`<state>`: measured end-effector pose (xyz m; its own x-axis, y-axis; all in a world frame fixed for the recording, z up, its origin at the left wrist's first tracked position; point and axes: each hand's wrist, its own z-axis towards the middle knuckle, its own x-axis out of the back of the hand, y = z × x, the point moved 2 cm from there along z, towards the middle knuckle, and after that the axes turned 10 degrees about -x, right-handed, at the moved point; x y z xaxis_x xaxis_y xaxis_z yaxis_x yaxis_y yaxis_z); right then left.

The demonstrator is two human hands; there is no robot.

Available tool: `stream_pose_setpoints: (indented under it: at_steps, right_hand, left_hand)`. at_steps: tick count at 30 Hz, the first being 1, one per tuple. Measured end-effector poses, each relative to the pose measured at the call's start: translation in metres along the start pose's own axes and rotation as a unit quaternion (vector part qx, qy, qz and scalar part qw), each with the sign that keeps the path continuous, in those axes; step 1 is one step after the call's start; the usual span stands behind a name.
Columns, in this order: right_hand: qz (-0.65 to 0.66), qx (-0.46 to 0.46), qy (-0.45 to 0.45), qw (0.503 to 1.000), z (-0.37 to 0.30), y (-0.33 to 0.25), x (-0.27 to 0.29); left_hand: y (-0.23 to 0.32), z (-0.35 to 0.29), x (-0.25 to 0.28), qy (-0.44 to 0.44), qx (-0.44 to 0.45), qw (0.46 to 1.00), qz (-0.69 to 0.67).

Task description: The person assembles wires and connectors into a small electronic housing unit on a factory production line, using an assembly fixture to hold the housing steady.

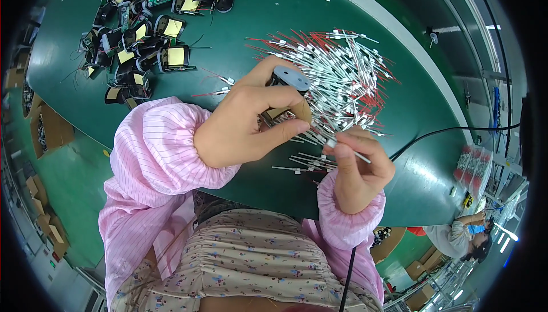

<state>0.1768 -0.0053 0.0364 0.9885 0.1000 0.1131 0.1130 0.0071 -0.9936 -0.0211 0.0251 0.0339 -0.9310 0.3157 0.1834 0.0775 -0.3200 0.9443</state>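
Note:
My left hand (pixel 242 121) is closed around a small black housing with a grey end piece (pixel 291 78) and a yellowish pad. Its thumb and fingers curl over the part, hiding much of it. Close by on the right, my right hand (pixel 362 172) pinches a thin white connector wire (pixel 362 157) between thumb and fingers. The wire's white plug points toward the left hand; I cannot tell whether it touches the housing. Behind both hands spreads a heap of white and red connector wires (pixel 348 78), and a few loose ones (pixel 311 162) lie nearer me.
Many similar black housings with yellow pads (pixel 174 57) are piled at the far left of the green table (pixel 228 38). A black cable (pixel 434 134) crosses the right side. Bagged wires (pixel 474 166) sit at the right edge, with another person (pixel 454 238) beyond. Cardboard boxes (pixel 57 129) stand at left.

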Motion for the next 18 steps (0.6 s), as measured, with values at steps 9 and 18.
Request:
stream_pose_setpoints:
  at_steps: [9, 18]
  right_hand:
    - [0.039, -0.038, -0.060, 0.997, 0.007, 0.006, -0.007]
    - [0.004, 0.013, -0.026, 1.000, 0.007, 0.007, -0.006]
  left_hand:
    - [-0.003, -0.003, -0.008, -0.014, -0.034, 0.999, -0.010]
    - [0.001, -0.004, -0.007, -0.015, -0.024, 0.999, -0.032]
